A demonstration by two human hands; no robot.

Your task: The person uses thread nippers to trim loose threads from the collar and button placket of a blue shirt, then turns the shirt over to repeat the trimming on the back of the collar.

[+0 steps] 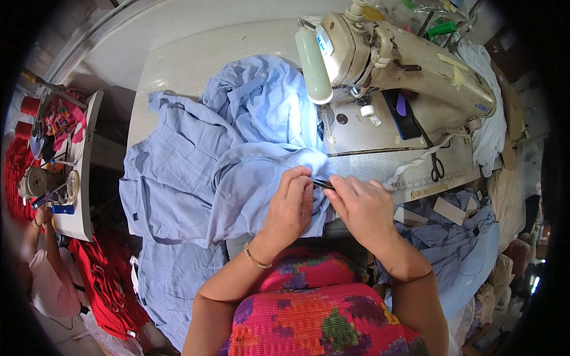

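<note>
The right hand (363,210) has its grip closed on a small dark tool (323,184), pointing at the left hand (291,202), whose grip seems pinched on the blue cloth (255,184) — heaped on the worktop (172,65) beside the sewing machine (415,71). With hands this close, a slip could nick fabric or finger — loose folds could also catch.

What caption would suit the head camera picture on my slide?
The right hand holds a small dark tool over light blue cloth, left hand close by, near a sewing machine.
</note>
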